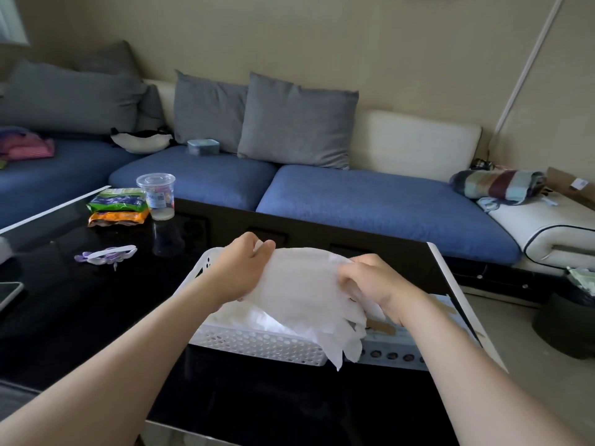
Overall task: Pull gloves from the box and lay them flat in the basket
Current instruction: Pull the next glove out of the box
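Thin, see-through plastic is what we have between us in the head view: one glove [302,294] stretched out above the white basket [257,344], its fingers drooping over the basket's near right corner. Our left hand [238,268] pinches the glove's far left edge, and our right hand [370,281] is closed on its right side, so both hands are holding the same glove and pulling it smooth. Under it, inside the basket, we can see pale crumpled plastic that looks like gloves already put in, though we cannot count them or tell how flat they lie. The box [396,342] sits just beside the basket on the right, on the dark table [96,317], mostly hidden by our right arm, so we cannot tell how many gloves it still holds. We judge the task part-way done: this glove is out of the box but not yet laid down, and more may be waiting.
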The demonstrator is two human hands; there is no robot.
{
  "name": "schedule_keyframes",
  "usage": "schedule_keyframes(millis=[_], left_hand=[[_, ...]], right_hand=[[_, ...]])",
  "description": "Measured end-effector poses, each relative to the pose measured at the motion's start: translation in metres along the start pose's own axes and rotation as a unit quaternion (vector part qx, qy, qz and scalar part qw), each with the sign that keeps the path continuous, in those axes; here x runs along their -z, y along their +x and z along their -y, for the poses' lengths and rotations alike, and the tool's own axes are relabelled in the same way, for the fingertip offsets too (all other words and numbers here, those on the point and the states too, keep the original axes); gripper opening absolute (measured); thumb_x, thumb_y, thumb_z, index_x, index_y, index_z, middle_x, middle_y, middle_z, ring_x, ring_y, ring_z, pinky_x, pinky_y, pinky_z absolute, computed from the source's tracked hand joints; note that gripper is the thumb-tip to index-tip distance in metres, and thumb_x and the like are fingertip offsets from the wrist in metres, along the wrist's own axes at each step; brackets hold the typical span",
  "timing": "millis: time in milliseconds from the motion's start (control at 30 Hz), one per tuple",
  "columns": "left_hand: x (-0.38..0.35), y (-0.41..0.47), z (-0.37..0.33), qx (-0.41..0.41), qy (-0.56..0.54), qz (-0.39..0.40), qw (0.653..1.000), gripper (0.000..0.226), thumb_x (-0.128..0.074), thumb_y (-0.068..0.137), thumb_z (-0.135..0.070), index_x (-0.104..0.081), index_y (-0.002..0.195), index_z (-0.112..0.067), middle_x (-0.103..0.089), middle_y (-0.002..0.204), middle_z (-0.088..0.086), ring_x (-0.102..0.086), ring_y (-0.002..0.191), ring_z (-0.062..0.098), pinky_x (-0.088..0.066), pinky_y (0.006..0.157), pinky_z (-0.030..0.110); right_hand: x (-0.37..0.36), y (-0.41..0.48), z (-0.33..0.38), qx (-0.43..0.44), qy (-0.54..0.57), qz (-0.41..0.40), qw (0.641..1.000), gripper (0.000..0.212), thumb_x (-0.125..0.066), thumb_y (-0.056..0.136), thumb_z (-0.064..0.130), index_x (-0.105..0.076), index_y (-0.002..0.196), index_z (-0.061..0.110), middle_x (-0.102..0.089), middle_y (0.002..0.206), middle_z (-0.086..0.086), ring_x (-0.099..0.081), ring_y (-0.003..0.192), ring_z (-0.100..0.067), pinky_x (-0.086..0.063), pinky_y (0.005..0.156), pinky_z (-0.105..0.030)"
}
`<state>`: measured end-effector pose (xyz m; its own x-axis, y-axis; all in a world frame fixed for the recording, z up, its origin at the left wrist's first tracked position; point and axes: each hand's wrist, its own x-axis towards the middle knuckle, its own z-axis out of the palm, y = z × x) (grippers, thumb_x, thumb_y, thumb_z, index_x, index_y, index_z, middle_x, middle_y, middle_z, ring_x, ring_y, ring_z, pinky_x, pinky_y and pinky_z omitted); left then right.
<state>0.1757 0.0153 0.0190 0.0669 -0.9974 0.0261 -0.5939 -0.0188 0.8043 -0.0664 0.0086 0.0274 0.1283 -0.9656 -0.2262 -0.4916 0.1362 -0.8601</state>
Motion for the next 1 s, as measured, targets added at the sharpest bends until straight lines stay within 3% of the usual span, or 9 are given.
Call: schedule_keyframes(millis=[167,267,467,633,700,767,833,900,1000], left_hand=[[0.011,0.010,0.024,-0.008,0.118,-0.029,0.993,0.040,-0.039,0.109,-0.050,-0.050,0.099,-0.013,-0.064,0.088,0.005,-0.063,0.079,0.024,-0.055,0.076,0.047],[0.013,0.014,0.030,0.002,0.212,-0.038,0.977,0.041,-0.038,0.109,-0.053,-0.046,0.104,-0.013,-0.061,0.087,0.003,-0.061,0.074,0.024,-0.050,0.063,0.042],[0.020,0.020,0.039,-0.017,0.345,-0.097,0.934,0.038,-0.035,0.110,-0.053,-0.039,0.104,-0.016,-0.058,0.078,0.002,-0.054,0.060,0.021,-0.037,0.051,0.033],[0.021,0.022,0.042,-0.018,0.376,-0.118,0.919,0.033,-0.041,0.110,-0.048,-0.036,0.102,-0.016,-0.056,0.075,0.001,-0.052,0.058,0.020,-0.034,0.048,0.032],[0.022,0.022,0.043,-0.027,0.399,-0.124,0.908,0.032,-0.050,0.108,-0.045,-0.035,0.104,-0.017,-0.056,0.081,0.000,-0.053,0.064,0.020,-0.033,0.049,0.032],[0.023,0.024,0.044,-0.062,0.413,-0.134,0.898,0.031,-0.060,0.104,-0.040,-0.039,0.110,-0.018,-0.057,0.099,-0.001,-0.057,0.088,0.023,-0.039,0.057,0.033],[0.021,0.026,0.043,-0.121,0.393,-0.105,0.906,0.025,-0.064,0.102,-0.035,-0.050,0.119,-0.022,-0.054,0.112,-0.002,-0.053,0.104,0.023,-0.046,0.069,0.034],[0.015,0.024,0.040,-0.152,0.341,-0.011,0.927,0.027,-0.064,0.101,-0.038,-0.055,0.126,-0.031,-0.052,0.118,-0.005,-0.050,0.109,0.020,-0.050,0.087,0.036],[0.002,0.015,0.032,-0.123,0.307,0.164,0.929,0.044,-0.059,0.101,-0.052,-0.047,0.143,-0.043,-0.043,0.130,-0.006,-0.042,0.127,0.022,-0.041,0.108,0.044]], right_hand=[[-0.019,0.018,0.002,0.041,-0.060,-0.076,0.994,0.036,-0.065,0.091,0.024,-0.048,0.062,0.014,-0.040,0.059,0.003,-0.040,0.056,-0.014,-0.035,0.057,-0.030],[-0.032,0.029,0.002,0.082,-0.118,-0.109,0.984,0.029,-0.067,0.093,0.024,-0.066,0.077,0.000,-0.057,0.065,-0.002,-0.048,0.060,-0.014,-0.040,0.057,-0.031],[-0.052,0.041,0.005,0.144,-0.193,-0.141,0.960,0.022,-0.064,0.102,0.024,-0.071,0.081,0.019,-0.067,0.063,-0.001,-0.053,0.049,-0.013,-0.043,0.048,-0.028],[-0.060,0.042,0.006,0.164,-0.258,-0.170,0.937,0.012,-0.063,0.103,0.035,-0.071,0.104,0.027,-0.069,0.080,0.005,-0.063,0.064,-0.014,-0.048,0.051,-0.033],[-0.057,0.040,0.007,0.160,-0.302,-0.182,0.922,0.019,-0.065,0.100,0.041,-0.069,0.114,0.029,-0.069,0.085,0.007,-0.064,0.078,-0.013,-0.044,0.056,-0.029],[-0.052,0.036,0.011,0.167,-0.312,-0.198,0.914,0.021,-0.068,0.097,0.039,-0.070,0.116,0.029,-0.070,0.089,0.010,-0.066,0.088,-0.013,-0.053,0.064,-0.032],[-0.046,0.031,0.017,0.187,-0.304,-0.201,0.912,0.017,-0.070,0.095,0.027,-0.074,0.112,0.027,-0.067,0.089,0.013,-0.067,0.087,-0.011,-0.061,0.074,-0.037],[-0.041,0.024,0.024,0.194,-0.293,-0.159,0.923,0.015,-0.072,0.094,0.024,-0.075,0.108,0.027,-0.061,0.088,0.017,-0.064,0.087,-0.010,-0.062,0.077,-0.039],[-0.037,0.008,0.038,0.137,-0.337,-0.009,0.931,0.037,-0.081,0.085,0.055,-0.072,0.113,0.034,-0.060,0.098,0.009,-0.059,0.091,-0.019,-0.055,0.072,-0.035]])
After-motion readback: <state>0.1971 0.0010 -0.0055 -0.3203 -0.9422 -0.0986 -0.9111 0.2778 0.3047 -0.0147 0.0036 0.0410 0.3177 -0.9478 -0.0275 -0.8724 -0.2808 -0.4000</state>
